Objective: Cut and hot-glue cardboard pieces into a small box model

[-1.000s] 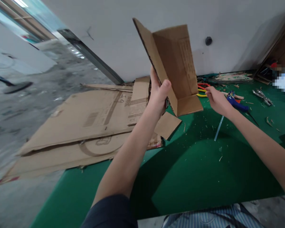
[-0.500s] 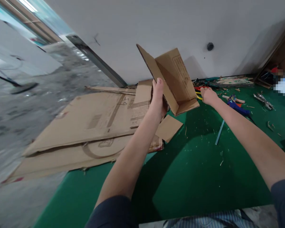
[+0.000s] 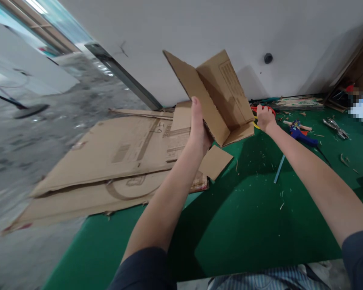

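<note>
My left hand (image 3: 199, 127) grips the lower edge of a folded brown cardboard piece (image 3: 213, 96) and holds it upright above the green table (image 3: 245, 217). My right hand (image 3: 264, 118) reaches far across the table and closes on red and yellow handled scissors (image 3: 256, 114) that lie by the wall. The scissors are mostly hidden behind the cardboard and my fingers. A small cardboard offcut (image 3: 214, 162) lies flat on the table just below my left hand.
Large flattened cardboard sheets (image 3: 109, 161) overhang the table's left end. A blue glue gun (image 3: 302, 136), a clear glue stick (image 3: 280, 168), metal pliers (image 3: 335, 128) and wood strips (image 3: 299, 102) lie at the back right. Scraps litter the green surface.
My right hand has moved from near the glue gun back to the scissors by the wall and closed on them. My left hand lowered and tilted the cardboard piece.
</note>
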The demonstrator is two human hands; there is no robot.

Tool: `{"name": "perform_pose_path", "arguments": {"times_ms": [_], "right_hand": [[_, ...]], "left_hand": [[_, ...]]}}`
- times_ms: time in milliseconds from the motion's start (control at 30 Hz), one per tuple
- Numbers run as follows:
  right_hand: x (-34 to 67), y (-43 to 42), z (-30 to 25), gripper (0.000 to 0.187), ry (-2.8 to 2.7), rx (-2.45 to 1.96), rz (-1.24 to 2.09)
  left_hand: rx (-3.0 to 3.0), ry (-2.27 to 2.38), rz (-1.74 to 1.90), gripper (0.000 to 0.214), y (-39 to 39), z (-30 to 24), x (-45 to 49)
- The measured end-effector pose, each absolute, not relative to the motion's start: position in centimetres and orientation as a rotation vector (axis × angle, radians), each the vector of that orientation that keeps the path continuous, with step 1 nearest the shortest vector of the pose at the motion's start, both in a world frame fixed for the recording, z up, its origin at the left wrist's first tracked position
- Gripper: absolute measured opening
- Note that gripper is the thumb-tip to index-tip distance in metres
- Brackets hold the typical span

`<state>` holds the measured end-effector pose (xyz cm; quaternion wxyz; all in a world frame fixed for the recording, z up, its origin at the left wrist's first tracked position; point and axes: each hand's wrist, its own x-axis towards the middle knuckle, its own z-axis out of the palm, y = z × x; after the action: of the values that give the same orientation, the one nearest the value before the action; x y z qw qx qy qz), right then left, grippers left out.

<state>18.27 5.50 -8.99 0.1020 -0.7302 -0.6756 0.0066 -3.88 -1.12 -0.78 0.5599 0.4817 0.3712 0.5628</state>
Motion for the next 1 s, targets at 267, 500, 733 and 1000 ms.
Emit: {"name": "perform_pose_path", "arguments": {"times_ms": [267, 500, 733, 1000], "right_hand": [[20.8, 4.4, -8.8, 0.032, -1.522, -1.904, 0.331], [19.7, 6.7, -10.1, 0.029, -1.283, -1.780, 0.562], [20.3, 5.8, -8.5, 0.045, -1.194, -1.521, 0.523], [20.4, -0.5, -4.4, 0.053, -1.433, -1.643, 0.300]], "left_hand": [[1.195, 0.612, 1.514, 0.068, -2.1, 0.2, -3.8], [1.217, 0.647, 1.567, 0.071, -1.6, -0.2, -3.5], [1.244, 0.605, 1.568, 0.066, -0.5, -0.6, -4.5], [1.208, 0.718, 1.540, 0.079, -1.4, -0.3, -4.2]]}}
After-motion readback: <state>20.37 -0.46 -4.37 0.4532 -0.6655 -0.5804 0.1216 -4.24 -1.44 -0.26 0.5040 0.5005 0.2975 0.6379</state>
